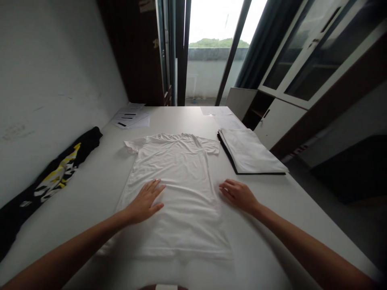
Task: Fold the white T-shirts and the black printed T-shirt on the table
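On the smooth white tabletop [175, 119], we list: one rectangular folded white cloth [254, 152] over a black layer [261, 173], right; one rumpled black garment [57, 171] with yellow-and-white print, left; paper sheets [137, 117], far left. Principal item: white short-sleeved T-shirt [178, 169], thin soft fabric, laid flat at centre, collar away from us, sleeves spread, creases crossing the body. Left hand [147, 203]: open, palm down on the shirt. Right hand [238, 196]: half-open, fingers loosely bent, just beside the shirt's right edge; whether it touches the fabric, we cannot quite tell.
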The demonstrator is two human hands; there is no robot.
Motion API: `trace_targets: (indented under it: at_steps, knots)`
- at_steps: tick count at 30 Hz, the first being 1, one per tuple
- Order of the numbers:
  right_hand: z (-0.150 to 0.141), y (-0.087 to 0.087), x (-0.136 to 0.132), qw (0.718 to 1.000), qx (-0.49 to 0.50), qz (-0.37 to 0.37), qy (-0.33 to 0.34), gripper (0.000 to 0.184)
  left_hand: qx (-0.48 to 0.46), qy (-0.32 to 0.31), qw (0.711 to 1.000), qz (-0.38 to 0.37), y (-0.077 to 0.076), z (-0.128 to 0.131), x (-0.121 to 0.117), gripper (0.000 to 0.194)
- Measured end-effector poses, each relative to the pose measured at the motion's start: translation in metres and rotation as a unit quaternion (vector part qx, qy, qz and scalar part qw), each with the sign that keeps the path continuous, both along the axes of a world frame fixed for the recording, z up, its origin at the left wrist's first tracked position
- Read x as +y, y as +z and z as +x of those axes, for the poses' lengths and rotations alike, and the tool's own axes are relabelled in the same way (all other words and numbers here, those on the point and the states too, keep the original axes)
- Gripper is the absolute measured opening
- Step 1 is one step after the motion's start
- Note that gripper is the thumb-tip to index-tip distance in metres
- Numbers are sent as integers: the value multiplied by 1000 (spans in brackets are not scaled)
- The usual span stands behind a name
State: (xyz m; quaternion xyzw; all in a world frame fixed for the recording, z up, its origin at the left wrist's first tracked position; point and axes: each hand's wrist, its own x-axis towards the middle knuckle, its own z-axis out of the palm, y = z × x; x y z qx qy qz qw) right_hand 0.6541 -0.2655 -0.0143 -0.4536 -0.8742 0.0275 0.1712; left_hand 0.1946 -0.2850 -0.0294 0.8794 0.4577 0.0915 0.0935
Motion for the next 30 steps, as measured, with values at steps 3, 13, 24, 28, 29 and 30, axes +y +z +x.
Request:
trace_targets:
  at_steps: [3, 13, 24, 28, 29, 30]
  knots:
    - [-4, -2, 59, 999, 30, 19, 7, 28, -52, 24, 997, 44, 12, 7, 45, 57]
    - [-74, -43, 232, 983, 37, -13, -179, 53, -15, 257, 964, 67, -4, 6, 234, 51]
    - [-55, -62, 255, 973, -65, -58, -213, 56, 39, 453, 891, -6, -29, -115, 252, 65]
    - [-57, -60, 257, 974, -67, -58, -210, 57, 44, 472, 880, -31, -22, -142, 245, 68]
    - [-58, -60, 257, 975, -66, -57, -205, 56, 45, 474, 879, -32, -19, -147, 243, 67]
    - [-58, -59, 258, 976, -63, -54, -200, 55, 47, 477, 877, -30, -16, -152, 240, 67]
